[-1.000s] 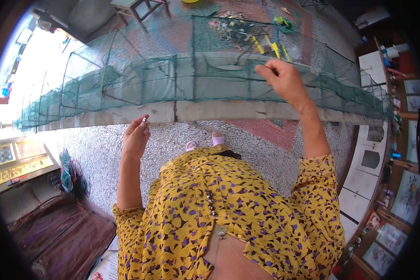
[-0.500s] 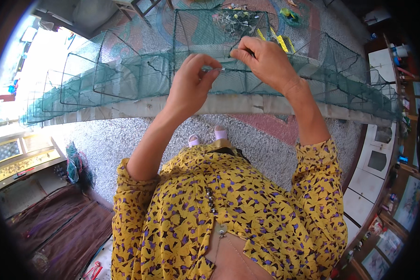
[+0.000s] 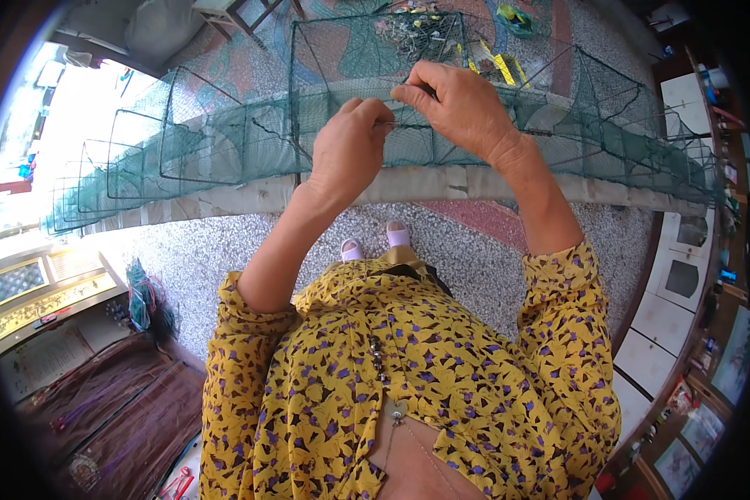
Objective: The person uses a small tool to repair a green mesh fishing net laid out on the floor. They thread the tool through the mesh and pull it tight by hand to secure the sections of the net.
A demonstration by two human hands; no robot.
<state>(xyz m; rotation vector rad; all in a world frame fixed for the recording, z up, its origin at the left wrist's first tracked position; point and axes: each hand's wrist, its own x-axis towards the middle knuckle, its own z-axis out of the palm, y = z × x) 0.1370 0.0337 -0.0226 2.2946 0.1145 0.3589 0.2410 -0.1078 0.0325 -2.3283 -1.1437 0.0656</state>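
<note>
A long green mesh net trap (image 3: 225,137) with dark square wire frames stretches from left to right across a long pale bench or board (image 3: 250,190). Over its middle, my left hand (image 3: 350,150) is closed in a pinch, back of the hand up. Whatever sits between its fingertips is too small to make out. A little farther off and to the right, my right hand (image 3: 467,108) also pinches, thumb against curled finger, close to the netting. Its fingertips hide what they grip. The two hands are a short gap apart.
Beyond the net, a pile of tangled scraps (image 3: 417,37), yellow strips (image 3: 502,67) and a green bag (image 3: 515,20) lie on the patterned floor. A stool (image 3: 233,12) stands far left, a netting bundle (image 3: 144,296) near left. White cabinets (image 3: 646,342) line the right.
My right hand has shifted slightly left, nearer the left hand. My left hand has turned so its back faces up more. The net appears a little shifted in view.
</note>
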